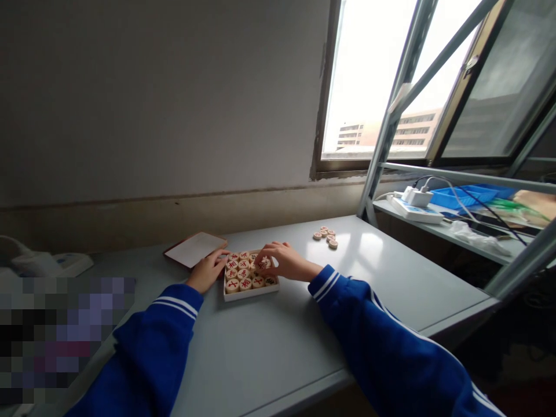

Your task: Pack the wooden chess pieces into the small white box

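While the left hand lies at the left side of a shallow white box, its fingers loosely outstretched and touching the box near the far left corner, the right hand reaches over the far right part of it; the right fingers are bent, thumb and forefinger pointing down at the round pieces, though I cannot tell whether they grip one; the box lies flat on the grey surface, between the two hands, with the pieces set in rows inside; most of those in view bear red characters, and the nearest row holds four, the rightmost with a darker mark; just beyond the left hand, a flat lid with a pale inner face and a reddish-brown edge rests near the wall; to the right of the box, well apart from it, a small cluster of loose pieces sits on the same surface, near a patch of window light; both arms wear blue sleeves with white stripes; farther right, behind a metal frame, a shelf carries a white power strip and a blue tray, below a window.
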Tool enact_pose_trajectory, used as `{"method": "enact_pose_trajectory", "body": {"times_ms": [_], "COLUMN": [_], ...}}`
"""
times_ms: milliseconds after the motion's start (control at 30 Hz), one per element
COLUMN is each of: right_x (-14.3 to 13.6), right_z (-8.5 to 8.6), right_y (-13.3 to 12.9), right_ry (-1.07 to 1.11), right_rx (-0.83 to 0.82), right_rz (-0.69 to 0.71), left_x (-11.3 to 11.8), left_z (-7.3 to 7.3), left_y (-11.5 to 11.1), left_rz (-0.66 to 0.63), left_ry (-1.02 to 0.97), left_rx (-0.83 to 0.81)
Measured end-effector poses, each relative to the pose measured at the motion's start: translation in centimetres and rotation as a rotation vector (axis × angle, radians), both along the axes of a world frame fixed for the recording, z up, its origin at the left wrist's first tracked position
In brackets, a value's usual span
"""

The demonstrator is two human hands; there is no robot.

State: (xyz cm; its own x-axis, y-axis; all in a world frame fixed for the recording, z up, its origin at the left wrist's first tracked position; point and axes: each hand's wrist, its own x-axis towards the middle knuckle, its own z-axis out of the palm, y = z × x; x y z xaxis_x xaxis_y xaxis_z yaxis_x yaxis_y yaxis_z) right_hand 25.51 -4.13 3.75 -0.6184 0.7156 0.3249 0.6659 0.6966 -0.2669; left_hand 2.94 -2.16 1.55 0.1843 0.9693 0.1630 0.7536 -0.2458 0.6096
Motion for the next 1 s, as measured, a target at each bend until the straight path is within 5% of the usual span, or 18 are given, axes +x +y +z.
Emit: {"method": "enact_pose_trajectory", "body": {"times_ms": [167, 333, 433, 500, 700, 800, 1000], "right_x": [3.4, 8.9, 10.4, 9.7, 2.8, 0.6, 0.4], "right_z": [1.9, 1.9, 1.7, 1.9, 2.0, 1.2, -0.2], "right_y": [0.5, 1.4, 1.8, 1.8, -0.3, -1.1, -0.7], "right_ry": [-0.066, -0.262, -0.247, -0.209, 0.045, 0.040, 0.059], "right_rx": [-0.002, 0.005, 0.041, 0.037, -0.207, -0.248, -0.188], "right_rz": [-0.157, -0.627, -0.787, -0.716, 0.138, 0.226, 0.170], "left_x": [0.2, 0.2, 0.2, 0.1, 0.1, 0.1, 0.0], "left_z": [0.4, 0.5, 0.3, 0.3, 0.5, 0.4, 0.1], "left_y": [-0.4, -0.5, -0.4, -0.4, -0.5, -0.5, -0.3], "left_rz": [0.022, 0.019, 0.013, 0.011, 0.016, 0.006, -0.002], "left_ry": [0.027, 0.025, 0.015, 0.010, 0.015, 0.013, 0.002], "left_rx": [0.000, 0.016, 0.025, 0.021, 0.001, 0.012, 0.008]}}
